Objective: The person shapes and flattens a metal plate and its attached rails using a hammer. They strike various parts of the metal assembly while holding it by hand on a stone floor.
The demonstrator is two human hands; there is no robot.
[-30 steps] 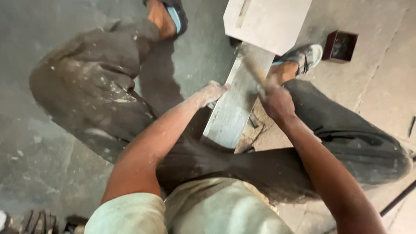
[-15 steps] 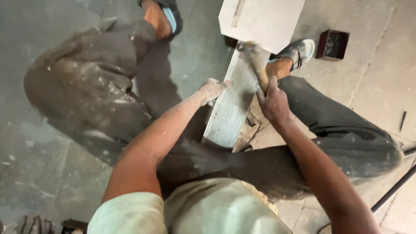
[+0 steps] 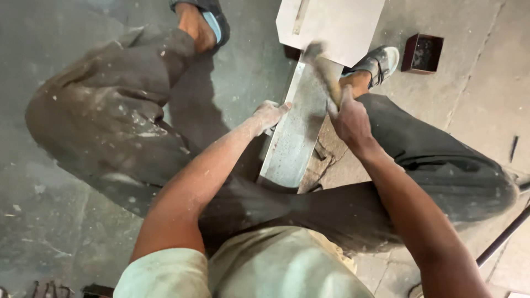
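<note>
The right hand (image 3: pixel 349 118) is closed around the handle of a hammer-like tool (image 3: pixel 326 74), its blurred head now lying over the far end of the metal strip (image 3: pixel 298 129), close under the grey panel (image 3: pixel 331 27). A second ago the tool sat lower and nearer the hand; it has since swung up and away along the strip, which suggests a striking stroke in progress. The blur makes the head's shape hard to tell, so it may be a mallet. The left hand (image 3: pixel 269 115) has kept its place, fingers pressed flat against the strip's left edge, steadying it with nothing gripped inside the palm.

The strip runs lengthwise between the person's knees, its near end by the dark trousers and its far end tucked under the panel's lower edge. Its left edge is touched by the left hand; its right edge lies just beside the right wrist and the sandalled right foot (image 3: pixel 375 63).

The knees close in on both sides, so the tool has room mainly along the strip. The concrete floor (image 3: pixel 66 232) lies open to the left. A small dark red box (image 3: pixel 422 54) stands well apart at upper right, and a thin dark rod (image 3: pixel 505 234) crosses the floor at lower right.
</note>
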